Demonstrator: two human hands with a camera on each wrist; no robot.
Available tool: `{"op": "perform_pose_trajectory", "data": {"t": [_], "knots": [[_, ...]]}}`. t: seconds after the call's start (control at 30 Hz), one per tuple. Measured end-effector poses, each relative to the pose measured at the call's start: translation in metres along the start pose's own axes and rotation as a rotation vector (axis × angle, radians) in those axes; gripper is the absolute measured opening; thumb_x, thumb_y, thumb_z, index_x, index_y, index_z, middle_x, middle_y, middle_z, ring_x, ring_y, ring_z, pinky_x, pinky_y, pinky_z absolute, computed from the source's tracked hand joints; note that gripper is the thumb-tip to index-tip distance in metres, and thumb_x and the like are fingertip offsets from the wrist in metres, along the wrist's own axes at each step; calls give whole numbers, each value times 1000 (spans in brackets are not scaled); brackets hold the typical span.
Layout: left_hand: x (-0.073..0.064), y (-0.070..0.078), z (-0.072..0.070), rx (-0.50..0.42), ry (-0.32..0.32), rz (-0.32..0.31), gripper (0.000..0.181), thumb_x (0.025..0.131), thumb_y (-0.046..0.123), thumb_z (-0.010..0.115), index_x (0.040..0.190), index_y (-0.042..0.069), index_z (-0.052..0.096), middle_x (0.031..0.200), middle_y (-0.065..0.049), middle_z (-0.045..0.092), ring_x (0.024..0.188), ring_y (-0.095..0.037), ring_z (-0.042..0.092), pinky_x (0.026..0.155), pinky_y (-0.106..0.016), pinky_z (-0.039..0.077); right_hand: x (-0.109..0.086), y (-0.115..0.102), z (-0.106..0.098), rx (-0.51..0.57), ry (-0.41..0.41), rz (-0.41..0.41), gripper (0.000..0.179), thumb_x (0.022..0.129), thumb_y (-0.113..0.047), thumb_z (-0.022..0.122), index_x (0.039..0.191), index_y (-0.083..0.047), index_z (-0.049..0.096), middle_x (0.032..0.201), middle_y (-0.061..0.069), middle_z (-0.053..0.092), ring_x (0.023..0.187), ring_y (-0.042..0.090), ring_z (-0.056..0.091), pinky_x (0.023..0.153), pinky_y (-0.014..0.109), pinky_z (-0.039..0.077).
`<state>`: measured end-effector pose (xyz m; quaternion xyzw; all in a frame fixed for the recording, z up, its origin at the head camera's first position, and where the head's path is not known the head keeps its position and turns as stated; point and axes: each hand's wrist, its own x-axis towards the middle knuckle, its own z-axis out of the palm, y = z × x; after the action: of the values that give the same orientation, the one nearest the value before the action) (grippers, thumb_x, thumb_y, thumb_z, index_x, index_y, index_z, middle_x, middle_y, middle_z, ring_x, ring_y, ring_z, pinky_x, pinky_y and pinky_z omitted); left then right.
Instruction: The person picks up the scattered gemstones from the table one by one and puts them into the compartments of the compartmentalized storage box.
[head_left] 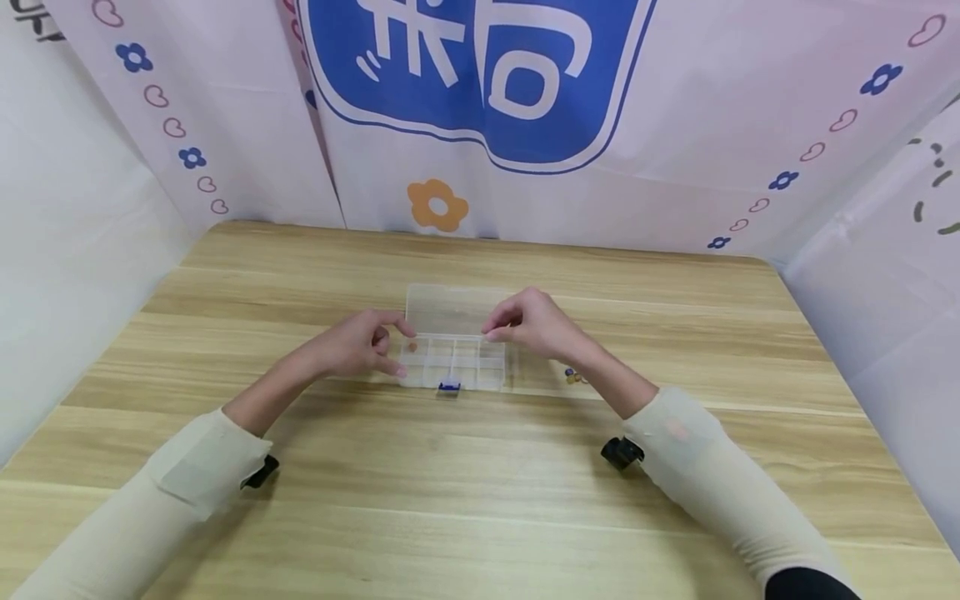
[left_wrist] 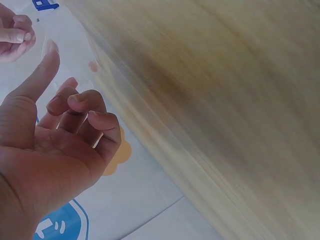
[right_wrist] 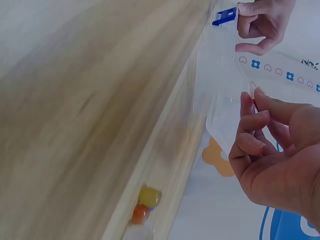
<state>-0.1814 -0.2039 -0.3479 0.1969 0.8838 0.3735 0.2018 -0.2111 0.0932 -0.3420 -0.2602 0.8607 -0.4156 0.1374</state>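
Your left hand [head_left: 362,343] spreads thumb and forefinger at the left end of the clear box [head_left: 465,358], while your arched right hand [head_left: 534,321] pinches a small pale piece [right_wrist: 251,89] near the box's back right corner

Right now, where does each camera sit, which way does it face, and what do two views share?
Head: worn on the head, facing forward and down at the table and clear box; left hand, right hand and sleeves show.
Left wrist: worn there, looking past the left hand toward the right hand, table and wall sheet.
Right wrist: worn there, looking past the right hand toward the left hand, box and small colorful pieces.
Shared: both wrist views catch the blue clasp and orange flower.
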Motion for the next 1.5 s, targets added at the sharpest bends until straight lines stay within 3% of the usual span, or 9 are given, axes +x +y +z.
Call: {"op": "perform_pose_trajectory", "data": {"t": [0.23, 0.6, 0.87, 1.1, 1.5], "knots": [[0, 0, 0, 4, 3, -7, 53, 86, 4, 83, 132, -8, 58, 60, 4, 34, 57, -12, 32, 64, -27, 41, 8, -6, 11, 35, -23, -3, 9, 95, -5, 75, 100, 1, 79, 95, 8, 77, 91, 28, 71, 76, 29, 54], [2, 0, -1, 18, 12, 28, 51, 86, 3, 84, 129, -10, 59, 58, 5, 34, 55, -10, 32, 58, -25, 36, 19, -17, 25, 8, -51, -52, 7, 93, -4, 77, 96, 2, 80, 91, 7, 78, 82, 17, 69, 71, 24, 53], [2, 0, -1, 16, 8, 37, 52, 86, 3, 83, 129, -11, 59, 58, 5, 34, 54, -9, 32, 55, -24, 35, 25, -22, 34, 10, -62, -38, 5, 92, -5, 79, 93, 0, 80, 89, 6, 78, 81, 12, 70, 73, 24, 55], [2, 0, -1, 26, 1, 24, 53, 86, 4, 84, 130, -10, 58, 59, 4, 36, 55, -10, 33, 56, -24, 36, 30, -29, 45, -3, -91, -85, 7, 91, -7, 80, 91, 0, 79, 86, 6, 77, 78, 11, 70, 71, 21, 53], [1, 0, -2, 32, 4, 32, 51, 86, 5, 84, 128, -8, 60, 58, 5, 37, 55, -9, 34, 57, -24, 36, 39, -40, 61, 20, -114, -98, 4, 91, -6, 80, 90, -1, 80, 86, 6, 77, 78, 15, 71, 69, 20, 53]]}}
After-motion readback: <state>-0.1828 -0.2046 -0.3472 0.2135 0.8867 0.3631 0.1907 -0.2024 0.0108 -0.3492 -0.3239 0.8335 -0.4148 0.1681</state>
